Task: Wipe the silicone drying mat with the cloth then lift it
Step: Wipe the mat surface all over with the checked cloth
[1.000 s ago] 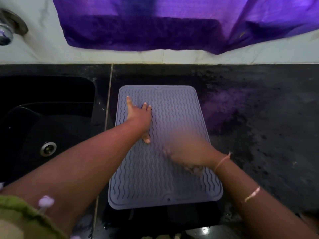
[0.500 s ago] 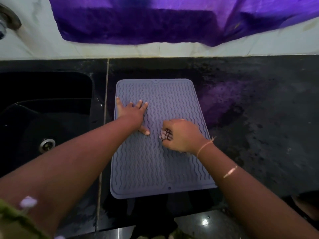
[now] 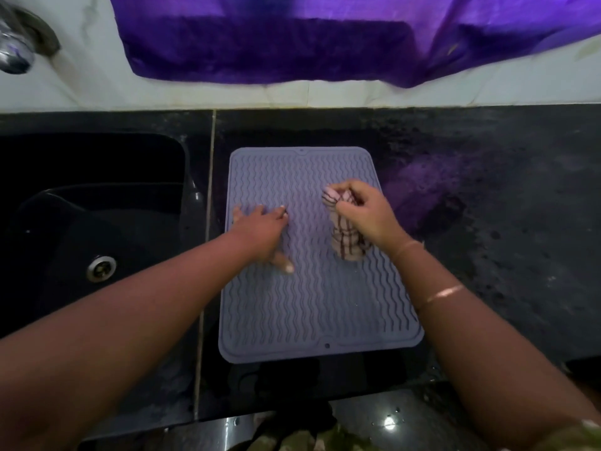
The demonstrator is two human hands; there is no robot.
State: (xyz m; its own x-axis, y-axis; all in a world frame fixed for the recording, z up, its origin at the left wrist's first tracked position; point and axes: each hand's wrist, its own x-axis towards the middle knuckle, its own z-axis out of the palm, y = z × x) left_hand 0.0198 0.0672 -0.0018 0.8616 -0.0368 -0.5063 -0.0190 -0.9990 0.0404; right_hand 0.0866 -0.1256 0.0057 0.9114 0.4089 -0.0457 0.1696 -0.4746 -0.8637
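On the dark counter [image 3: 487,222] beside the sink [image 3: 97,222], the mat [image 3: 318,304] lies flat, long side running away from the person. The left hand [image 3: 260,229] presses open on it. The right hand [image 3: 364,213] grips the bunched cloth [image 3: 346,239], nearer the far edge.

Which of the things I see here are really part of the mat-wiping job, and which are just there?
Part of the job:
silicone drying mat, flat on the counter
checked cloth, bunched in the right hand
left hand, pressed flat on the mat

Just there:
black sink with its drain
tap
purple cloth hanging on the wall
black counter
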